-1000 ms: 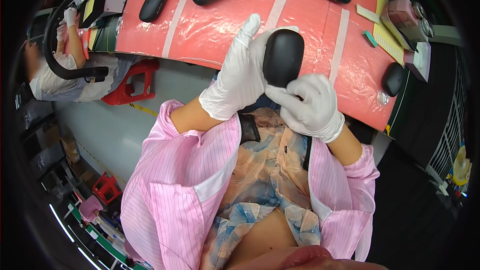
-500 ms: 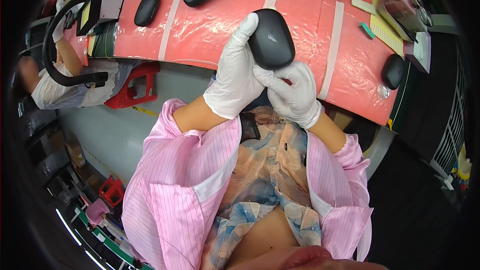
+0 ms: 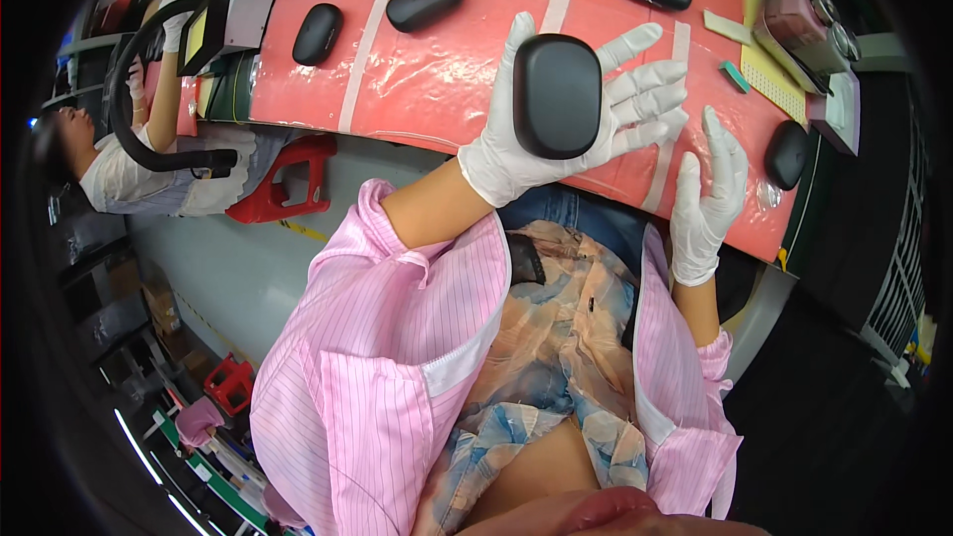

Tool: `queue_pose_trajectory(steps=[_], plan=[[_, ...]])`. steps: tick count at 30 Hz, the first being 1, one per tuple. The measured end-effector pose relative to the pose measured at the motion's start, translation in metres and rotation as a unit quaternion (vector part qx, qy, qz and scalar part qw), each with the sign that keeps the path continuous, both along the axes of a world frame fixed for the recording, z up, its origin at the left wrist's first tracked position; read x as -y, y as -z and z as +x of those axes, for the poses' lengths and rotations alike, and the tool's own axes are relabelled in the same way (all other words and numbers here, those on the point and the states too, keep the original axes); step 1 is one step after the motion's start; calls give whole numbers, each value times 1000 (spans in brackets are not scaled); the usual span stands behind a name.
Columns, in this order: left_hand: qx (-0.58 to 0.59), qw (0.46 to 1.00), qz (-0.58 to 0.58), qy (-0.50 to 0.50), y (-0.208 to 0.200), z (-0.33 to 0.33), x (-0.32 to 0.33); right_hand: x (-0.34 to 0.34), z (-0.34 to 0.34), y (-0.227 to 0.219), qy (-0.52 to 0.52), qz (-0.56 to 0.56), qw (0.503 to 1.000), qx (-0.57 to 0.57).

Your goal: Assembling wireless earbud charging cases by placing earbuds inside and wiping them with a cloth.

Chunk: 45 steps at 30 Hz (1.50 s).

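Observation:
A smooth matte black rounded case lies on the palm of my white-gloved left hand. My left thumb runs up along the case's left edge, while the fingers stretch out to the right behind it. The case is above the front edge of the pink-covered table. To the right and apart from the case, my gloved right hand is raised with its fingers up and apart, holding nothing. What lies beneath the case on my palm is hidden.
Several similar black cases lie on the table's far side, and another near its right end. A small green block and a yellow dotted sheet are at right. Beyond a black flexible hose, a co-worker sits left.
My right hand has let go of the case and moved right, its fingers opening. My left hand has turned, the case now resting on its palm with the fingers spread.

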<state>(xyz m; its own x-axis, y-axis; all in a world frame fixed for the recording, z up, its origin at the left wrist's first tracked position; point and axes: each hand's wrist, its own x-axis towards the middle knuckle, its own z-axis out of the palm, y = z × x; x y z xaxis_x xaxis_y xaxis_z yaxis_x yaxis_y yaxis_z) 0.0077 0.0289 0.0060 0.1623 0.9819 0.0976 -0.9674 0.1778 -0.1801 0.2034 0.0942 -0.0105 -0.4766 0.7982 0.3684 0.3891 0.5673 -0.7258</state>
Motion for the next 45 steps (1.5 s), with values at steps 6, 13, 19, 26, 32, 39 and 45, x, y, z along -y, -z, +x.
queue_pose_trajectory(steps=[6, 13, 19, 26, 32, 39, 45], plan=[[-155, 988, -17, -4, -16, 11, -14, 12, 0, -13, 2, -85, 993, -86], [15, 997, -74, 27, 2, 6, -6, 1, 2, -15, 33, -57, 994, -88], [-180, 948, -251, -80, -13, -5, 4, -19, -25, -6, -1, 138, 987, 84], [-222, 953, -183, -95, -31, -14, 14, -75, -24, -9, -154, 158, 972, 79], [-226, 966, -86, -95, -45, -18, 4, -220, 14, -105, 52, 349, 913, 205], [-273, 944, -121, -139, -50, -15, -2, -153, -24, -114, -108, 84, 990, -39], [-266, 924, -212, -174, -54, -8, -2, -37, -76, -97, -340, 302, 891, -8]])
